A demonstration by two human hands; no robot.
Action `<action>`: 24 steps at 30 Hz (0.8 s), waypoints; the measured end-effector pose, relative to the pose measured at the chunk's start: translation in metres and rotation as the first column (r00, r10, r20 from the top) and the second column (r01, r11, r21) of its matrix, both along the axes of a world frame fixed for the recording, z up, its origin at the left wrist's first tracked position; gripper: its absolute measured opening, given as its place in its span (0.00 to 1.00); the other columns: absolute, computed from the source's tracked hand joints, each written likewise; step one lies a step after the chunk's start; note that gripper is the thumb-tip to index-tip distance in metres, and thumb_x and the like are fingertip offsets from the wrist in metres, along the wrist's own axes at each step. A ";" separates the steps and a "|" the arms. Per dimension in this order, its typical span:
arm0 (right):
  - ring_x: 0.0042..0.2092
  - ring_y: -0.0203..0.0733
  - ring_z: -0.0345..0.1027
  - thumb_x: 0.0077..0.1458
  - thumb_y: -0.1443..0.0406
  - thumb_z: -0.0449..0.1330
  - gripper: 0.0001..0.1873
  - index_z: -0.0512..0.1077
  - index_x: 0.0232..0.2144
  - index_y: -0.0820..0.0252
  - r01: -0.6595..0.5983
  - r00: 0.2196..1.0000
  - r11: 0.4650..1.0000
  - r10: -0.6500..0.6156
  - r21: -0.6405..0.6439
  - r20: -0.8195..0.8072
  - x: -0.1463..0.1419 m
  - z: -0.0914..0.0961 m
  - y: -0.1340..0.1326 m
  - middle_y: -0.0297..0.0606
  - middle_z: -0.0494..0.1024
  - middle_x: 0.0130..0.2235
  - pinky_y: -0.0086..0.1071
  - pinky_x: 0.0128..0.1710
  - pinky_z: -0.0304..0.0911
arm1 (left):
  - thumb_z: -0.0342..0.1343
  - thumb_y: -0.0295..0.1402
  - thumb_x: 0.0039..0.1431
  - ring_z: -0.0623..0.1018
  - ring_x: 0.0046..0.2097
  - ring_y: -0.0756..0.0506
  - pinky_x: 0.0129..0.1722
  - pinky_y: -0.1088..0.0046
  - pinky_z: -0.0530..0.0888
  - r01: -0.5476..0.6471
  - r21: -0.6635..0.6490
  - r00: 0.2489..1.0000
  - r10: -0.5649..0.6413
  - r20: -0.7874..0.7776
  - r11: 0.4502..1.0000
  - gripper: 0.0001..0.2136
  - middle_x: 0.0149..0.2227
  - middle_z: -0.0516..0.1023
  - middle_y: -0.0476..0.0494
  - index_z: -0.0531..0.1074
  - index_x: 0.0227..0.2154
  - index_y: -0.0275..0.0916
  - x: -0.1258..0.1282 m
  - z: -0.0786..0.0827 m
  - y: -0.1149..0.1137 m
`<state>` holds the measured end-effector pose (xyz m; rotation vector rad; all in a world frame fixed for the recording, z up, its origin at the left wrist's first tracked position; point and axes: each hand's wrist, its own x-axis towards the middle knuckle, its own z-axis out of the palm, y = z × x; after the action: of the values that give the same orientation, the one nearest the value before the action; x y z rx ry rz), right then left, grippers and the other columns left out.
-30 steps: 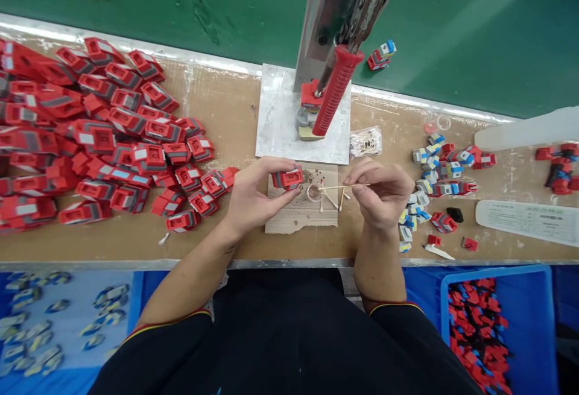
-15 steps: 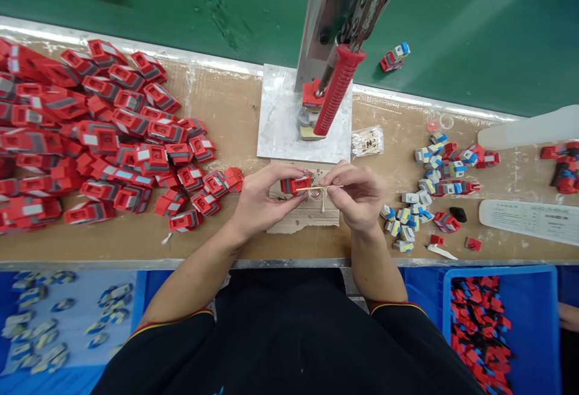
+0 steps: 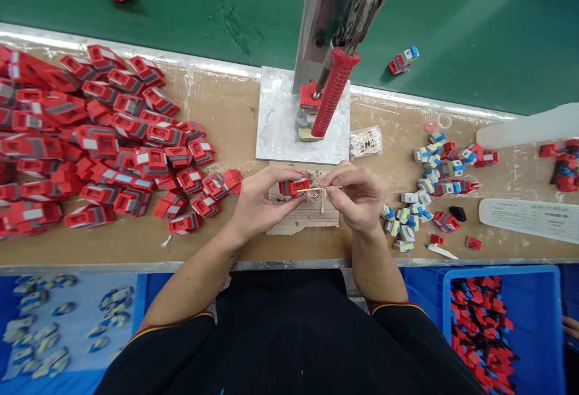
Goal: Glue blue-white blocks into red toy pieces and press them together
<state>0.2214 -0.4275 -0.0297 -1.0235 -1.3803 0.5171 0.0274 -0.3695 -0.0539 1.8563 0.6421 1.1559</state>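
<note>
My left hand (image 3: 260, 199) is closed round a small red toy part (image 3: 294, 187), held above a piece of cardboard (image 3: 302, 217) in front of me. My right hand (image 3: 359, 196) pinches a thin wooden stick (image 3: 316, 189) whose tip touches the red part. Under the stick lies a small clear ring and another swab on the cardboard. Both hands sit close together, just in front of the press base.
A hand press with a red handle (image 3: 333, 93) stands on a grey plate (image 3: 275, 123). A big heap of red parts (image 3: 104, 135) covers the left bench. Small grey, blue and red pieces (image 3: 434, 184) lie right. A blue bin (image 3: 543, 310) holds red parts. A green conveyor belt (image 3: 474, 21) runs behind.
My right hand has moved left with the stick until its tip reached the red part in my left hand. On the belt the loose parts have drifted to the right.
</note>
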 end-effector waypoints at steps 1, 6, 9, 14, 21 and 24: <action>0.30 0.40 0.79 0.63 0.65 0.67 0.05 0.77 0.33 0.51 0.003 1.000 1.000 -0.003 0.004 0.002 0.001 0.000 0.000 0.33 0.87 0.30 0.35 0.28 0.70 | 0.74 0.35 0.62 0.89 0.47 0.43 0.48 0.66 0.85 0.001 0.003 1.000 -0.001 0.008 1.000 0.12 0.46 0.89 0.42 0.82 0.47 0.43 0.000 0.000 0.000; 0.30 0.39 0.80 0.60 0.70 0.67 0.07 0.78 0.35 0.51 0.003 1.000 1.000 -0.003 0.022 -0.001 0.003 0.000 0.000 0.31 0.87 0.31 0.34 0.29 0.68 | 0.74 0.34 0.62 0.89 0.47 0.43 0.47 0.67 0.85 -0.006 0.017 1.000 0.006 -0.002 1.000 0.12 0.46 0.89 0.43 0.82 0.47 0.43 0.000 0.001 0.000; 0.30 0.39 0.80 0.59 0.71 0.67 0.07 0.78 0.35 0.51 0.020 1.000 0.999 -0.021 0.033 0.007 0.004 0.000 -0.001 0.31 0.87 0.31 0.34 0.30 0.69 | 0.74 0.34 0.62 0.89 0.47 0.43 0.48 0.66 0.85 -0.011 0.022 1.000 0.011 -0.009 1.000 0.12 0.46 0.89 0.43 0.83 0.47 0.43 -0.001 0.002 0.000; 0.31 0.40 0.80 0.60 0.70 0.67 0.08 0.79 0.36 0.50 0.029 0.999 0.999 -0.030 0.038 0.026 0.007 0.000 -0.002 0.31 0.87 0.32 0.36 0.31 0.71 | 0.75 0.32 0.60 0.89 0.47 0.43 0.49 0.65 0.86 -0.016 0.024 1.000 0.016 -0.014 1.000 0.13 0.45 0.89 0.44 0.83 0.46 0.44 -0.002 0.003 0.001; 0.31 0.41 0.80 0.60 0.71 0.67 0.08 0.79 0.36 0.50 0.039 0.996 0.997 -0.044 0.064 0.081 0.005 0.001 -0.002 0.31 0.86 0.31 0.36 0.32 0.72 | 0.74 0.35 0.62 0.88 0.48 0.42 0.50 0.63 0.86 -0.023 0.008 0.998 0.024 -0.061 1.000 0.11 0.46 0.89 0.43 0.83 0.45 0.43 -0.003 0.002 0.001; 0.30 0.41 0.79 0.62 0.69 0.68 0.07 0.79 0.37 0.49 0.044 0.996 0.996 -0.049 0.078 0.069 0.008 0.003 -0.002 0.31 0.86 0.31 0.37 0.31 0.72 | 0.73 0.38 0.62 0.88 0.47 0.43 0.49 0.64 0.86 -0.038 0.005 0.997 0.038 -0.071 0.999 0.10 0.45 0.89 0.43 0.83 0.44 0.43 -0.003 0.002 0.001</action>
<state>0.2298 -0.4293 -0.0263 -1.0176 -1.4243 0.3941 0.0244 -0.3684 -0.0515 1.9025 0.7184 1.1197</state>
